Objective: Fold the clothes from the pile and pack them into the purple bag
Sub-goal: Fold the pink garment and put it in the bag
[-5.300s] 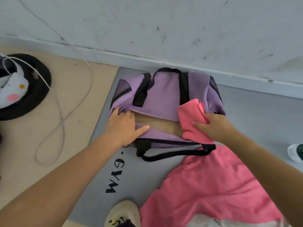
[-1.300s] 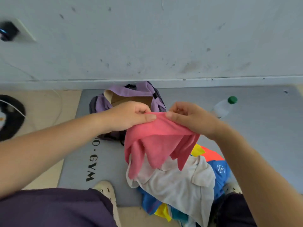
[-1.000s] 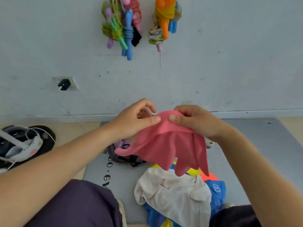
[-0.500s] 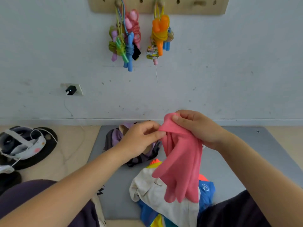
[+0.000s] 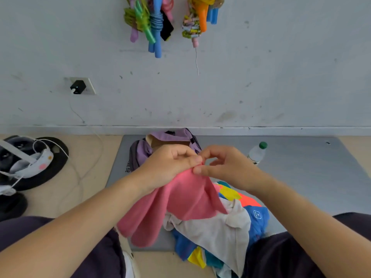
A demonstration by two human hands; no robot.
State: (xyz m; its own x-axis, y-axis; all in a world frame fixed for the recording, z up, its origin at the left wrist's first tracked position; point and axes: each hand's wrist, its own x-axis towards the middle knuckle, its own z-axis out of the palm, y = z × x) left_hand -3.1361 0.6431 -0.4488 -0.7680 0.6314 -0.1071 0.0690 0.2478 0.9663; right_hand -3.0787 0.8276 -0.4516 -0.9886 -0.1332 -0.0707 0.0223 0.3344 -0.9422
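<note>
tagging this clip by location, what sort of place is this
Probably a home workout corner or small gym room: skipping ropes hang on the wall, a grey exercise mat covers the floor, and a water bottle lies on it.

left hand [image 5: 170,165] — fingers curled, pinching | right hand [image 5: 224,167] — at its 3 o'clock, fingertips touching, pinching | forearms converge toward 12

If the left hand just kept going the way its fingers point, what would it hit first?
Almost at once, the right hand: the left hand points rightward, and their fingertips already meet on the pink garment. Depth is hard to judge.
</note>
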